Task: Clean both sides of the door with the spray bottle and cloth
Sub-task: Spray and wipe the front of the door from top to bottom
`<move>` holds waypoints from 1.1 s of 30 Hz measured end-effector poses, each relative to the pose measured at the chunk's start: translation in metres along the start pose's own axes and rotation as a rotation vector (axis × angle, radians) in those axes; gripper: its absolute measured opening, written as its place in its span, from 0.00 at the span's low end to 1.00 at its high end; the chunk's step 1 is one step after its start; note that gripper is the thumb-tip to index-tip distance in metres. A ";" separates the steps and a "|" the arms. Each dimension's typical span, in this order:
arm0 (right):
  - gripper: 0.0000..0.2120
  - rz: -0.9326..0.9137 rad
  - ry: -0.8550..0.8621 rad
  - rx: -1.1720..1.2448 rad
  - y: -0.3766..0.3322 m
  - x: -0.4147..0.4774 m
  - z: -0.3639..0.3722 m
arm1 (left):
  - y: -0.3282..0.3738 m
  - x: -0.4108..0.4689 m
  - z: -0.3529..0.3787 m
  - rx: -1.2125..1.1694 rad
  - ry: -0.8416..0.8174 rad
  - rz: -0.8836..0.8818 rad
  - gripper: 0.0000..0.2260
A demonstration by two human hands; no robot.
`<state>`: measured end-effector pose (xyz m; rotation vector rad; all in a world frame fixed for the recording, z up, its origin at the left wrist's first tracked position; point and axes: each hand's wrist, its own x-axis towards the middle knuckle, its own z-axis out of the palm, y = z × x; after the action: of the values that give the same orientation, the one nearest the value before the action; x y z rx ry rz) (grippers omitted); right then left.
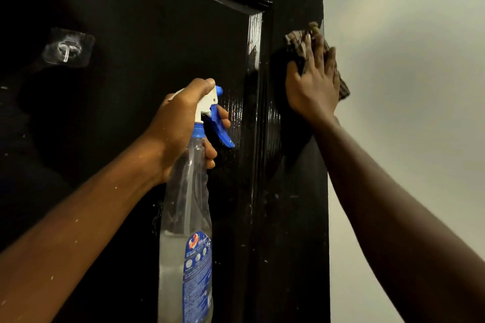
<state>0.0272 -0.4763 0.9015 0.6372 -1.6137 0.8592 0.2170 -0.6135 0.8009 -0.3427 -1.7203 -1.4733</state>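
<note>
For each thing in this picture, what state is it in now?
Door: wet and shiny beside the panel edge.
Spray bottle: upright, partly full, gripped by left hand.
Cloth: pressed flat on door by right hand.
Hook: stuck on door, nothing hanging.

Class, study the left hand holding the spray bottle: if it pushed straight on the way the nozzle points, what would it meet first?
Most likely the black door: the left hand aims the spray bottle at its glossy raised moulding, with nothing between. Depth is unclear.
</note>
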 end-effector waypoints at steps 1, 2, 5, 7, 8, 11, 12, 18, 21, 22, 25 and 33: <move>0.31 0.002 0.011 -0.003 0.002 -0.016 0.002 | -0.002 -0.002 -0.001 0.008 0.006 -0.002 0.22; 0.32 -0.014 0.017 -0.009 0.005 -0.033 0.005 | -0.004 -0.004 -0.001 0.019 0.015 0.000 0.22; 0.32 -0.143 0.014 -0.044 0.018 -0.088 0.008 | -0.009 -0.012 -0.003 0.049 0.027 0.013 0.23; 0.31 -0.282 -0.022 -0.059 0.029 -0.124 0.009 | -0.014 -0.019 -0.004 0.058 0.022 0.010 0.23; 0.30 -0.361 -0.046 -0.065 0.035 -0.140 0.010 | -0.018 -0.022 -0.005 0.060 0.016 0.003 0.23; 0.29 -0.463 -0.076 -0.056 0.051 -0.182 0.012 | -0.028 -0.035 -0.004 0.062 -0.001 -0.021 0.23; 0.29 -0.410 -0.063 -0.038 0.054 -0.192 0.013 | -0.032 -0.040 -0.003 0.059 -0.002 -0.029 0.23; 0.31 0.098 0.009 0.105 0.027 -0.221 0.020 | -0.061 -0.071 -0.004 0.111 -0.014 -0.070 0.24; 0.30 -0.292 -0.097 -0.031 0.039 -0.246 0.021 | -0.073 -0.084 -0.006 0.111 -0.007 -0.091 0.24; 0.29 -0.390 -0.127 -0.052 0.047 -0.252 0.020 | -0.076 -0.088 -0.007 0.112 -0.009 -0.090 0.24; 0.29 -0.272 -0.112 0.006 0.051 -0.256 0.019 | -0.081 -0.100 -0.007 0.152 -0.017 -0.077 0.25; 0.30 -0.139 -0.083 0.056 -0.007 -0.202 0.025 | -0.080 -0.106 -0.022 0.229 0.029 -0.040 0.24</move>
<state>0.0607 -0.5095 0.7037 0.8242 -1.6029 0.7860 0.2384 -0.6246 0.6689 -0.1648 -1.8591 -1.2854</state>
